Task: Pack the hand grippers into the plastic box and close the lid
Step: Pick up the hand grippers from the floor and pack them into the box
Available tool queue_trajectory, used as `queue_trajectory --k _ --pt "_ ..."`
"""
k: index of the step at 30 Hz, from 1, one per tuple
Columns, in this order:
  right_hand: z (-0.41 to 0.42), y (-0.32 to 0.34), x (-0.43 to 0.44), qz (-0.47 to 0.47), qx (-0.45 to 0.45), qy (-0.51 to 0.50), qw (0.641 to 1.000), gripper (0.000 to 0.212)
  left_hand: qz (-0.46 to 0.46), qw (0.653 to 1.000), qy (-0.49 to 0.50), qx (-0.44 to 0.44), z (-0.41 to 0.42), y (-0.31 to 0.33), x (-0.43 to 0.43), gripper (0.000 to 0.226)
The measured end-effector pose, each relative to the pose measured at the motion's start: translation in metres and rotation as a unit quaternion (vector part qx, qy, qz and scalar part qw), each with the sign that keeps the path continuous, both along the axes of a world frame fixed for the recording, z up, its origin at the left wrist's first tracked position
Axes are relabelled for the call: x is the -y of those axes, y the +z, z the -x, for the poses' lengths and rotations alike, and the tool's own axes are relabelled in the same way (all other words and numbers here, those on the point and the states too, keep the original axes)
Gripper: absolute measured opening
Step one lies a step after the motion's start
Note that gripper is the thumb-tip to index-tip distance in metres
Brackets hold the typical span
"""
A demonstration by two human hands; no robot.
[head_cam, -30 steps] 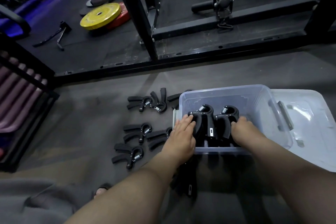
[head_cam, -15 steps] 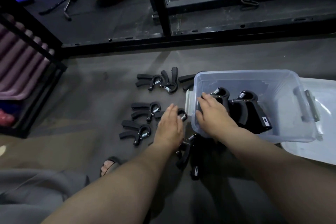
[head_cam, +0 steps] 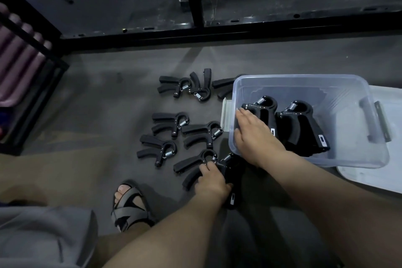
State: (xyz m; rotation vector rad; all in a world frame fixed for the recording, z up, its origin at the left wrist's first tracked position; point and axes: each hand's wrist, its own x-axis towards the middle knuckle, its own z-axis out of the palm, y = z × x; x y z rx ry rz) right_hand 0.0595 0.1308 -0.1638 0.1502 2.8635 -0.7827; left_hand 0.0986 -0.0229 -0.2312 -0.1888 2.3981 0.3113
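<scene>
A clear plastic box (head_cam: 304, 76) stands on the floor at the right, and two black hand grippers (head_cam: 303, 124) stand upright inside it. My right hand (head_cam: 254, 137) reaches over the box's near left corner, fingers spread flat against the left gripper (head_cam: 268, 105). My left hand (head_cam: 212, 180) is on the floor just left of the box, its fingers closed around the head of a black hand gripper (head_cam: 231, 198) lying there. Several more grippers (head_cam: 165, 119) lie in loose rows to the left. The lid (head_cam: 382, 178) lies under the box's right side.
My sandalled foot (head_cam: 130, 204) rests near the closest grippers. A black steel rack frame (head_cam: 195, 32) runs across the floor behind them. A dark rack with purple rolls (head_cam: 19, 59) stands at the left. Grey fabric (head_cam: 43, 237) covers the bottom left.
My left hand has drawn back from the middle row of grippers to the one nearest me and closed on it. My right hand stays in the box. The view has tilted further down.
</scene>
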Motion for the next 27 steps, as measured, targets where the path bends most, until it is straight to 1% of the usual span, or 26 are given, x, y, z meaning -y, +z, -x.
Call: queue_trajectory --k 3,5,6,8,11,14,17,19,21,25,27 --pt "0.001 0.0 -0.001 0.003 0.008 0.0 1.0 0.058 -0.005 1.0 0.017 0.009 -0.002 -0.006 -0.001 0.06" --pt "0.002 0.0 -0.001 0.005 0.014 -0.001 1.0 0.059 0.004 1.0 -0.012 0.015 0.002 -0.007 0.002 0.045" --pt "0.002 0.0 -0.001 0.005 0.016 -0.002 1.0 0.059 0.001 1.0 -0.027 0.011 0.004 -0.005 0.005 0.041" --pt "0.002 0.0 -0.001 0.006 0.021 -0.001 1.0 0.059 -0.041 0.999 -0.032 0.004 0.012 0.0 0.012 0.041" --pt "0.002 0.001 -0.001 0.005 0.024 0.001 1.0 0.059 -0.103 0.995 0.001 -0.011 0.03 0.015 0.025 0.037" --pt "0.001 0.003 -0.001 0.006 0.026 0.005 1.0 0.058 -0.11 0.988 0.074 -0.074 0.05 0.037 0.037 0.037" --pt "-0.001 0.006 -0.001 0.007 0.037 0.008 0.999 0.058 -0.131 0.963 0.166 -0.167 0.064 0.069 0.042 0.037" --pt "-0.003 0.008 -0.001 0.009 0.039 0.012 0.999 0.057 -0.164 0.94 0.193 -0.231 0.07 0.089 0.042 0.035" --pt "-0.005 0.011 -0.002 0.013 0.038 0.019 0.999 0.058 -0.196 0.92 0.2 -0.274 0.075 0.108 0.036 0.031" --pt "-0.008 0.019 -0.008 0.042 0.035 0.035 0.998 0.057 -0.284 0.883 0.217 -0.304 0.08 0.135 0.02 0.02" --pt "-0.007 0.03 -0.012 0.092 0.002 0.0 0.996 0.053 -0.32 0.873 0.213 -0.301 0.078 0.143 0.009 0.017"
